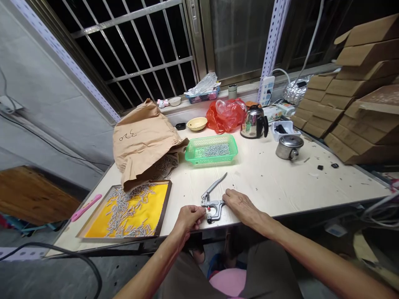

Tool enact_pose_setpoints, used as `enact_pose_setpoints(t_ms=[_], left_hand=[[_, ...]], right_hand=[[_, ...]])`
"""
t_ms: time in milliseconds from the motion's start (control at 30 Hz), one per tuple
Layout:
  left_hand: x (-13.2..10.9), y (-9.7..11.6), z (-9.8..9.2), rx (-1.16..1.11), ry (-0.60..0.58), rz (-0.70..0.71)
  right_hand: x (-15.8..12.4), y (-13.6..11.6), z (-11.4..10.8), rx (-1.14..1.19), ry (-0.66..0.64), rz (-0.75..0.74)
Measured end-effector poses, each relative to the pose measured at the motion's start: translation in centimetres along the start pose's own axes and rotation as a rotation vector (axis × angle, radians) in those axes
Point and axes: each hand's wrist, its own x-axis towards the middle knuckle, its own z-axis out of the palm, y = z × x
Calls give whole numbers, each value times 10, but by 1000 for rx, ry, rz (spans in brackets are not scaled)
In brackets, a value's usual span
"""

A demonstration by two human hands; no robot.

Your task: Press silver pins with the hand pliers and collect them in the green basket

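Snap-fastener pliers (216, 202) lie near the front edge of the table, their grey upper lever raised and the spring showing. My right hand (240, 203) is closed round the end of the other handle, which its fingers mostly hide. At the jaws, beside a small red part, my left hand (189, 217) pinches thumb and fingers together; what is between them is too small to make out. To the left of that hand, a shallow tray (168, 199) with a yellow lining holds many small metal pins. More small metal pieces lie in a green plastic basket (211, 160) behind the pliers.
A brown paper sack (146, 141) leans over the tray's back edge. A pink-handled tool (86, 207) lies at the left edge. Farther back are a yellow bowl (196, 123), red plastic bag (222, 116), kettle (252, 122) and lidded metal cup (289, 148). Cardboard boxes (352, 99) are stacked right.
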Motion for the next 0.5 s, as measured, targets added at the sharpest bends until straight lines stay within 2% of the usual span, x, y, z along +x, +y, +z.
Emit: enact_pose_setpoints(t_ms=[300,500], left_hand=[[10,-1,5,25,-65,-138],[16,8,7,130,-111,-230]], right_hand=[[-2,0,-3,10,57,-5],[-2,3,3,42,86,-6]])
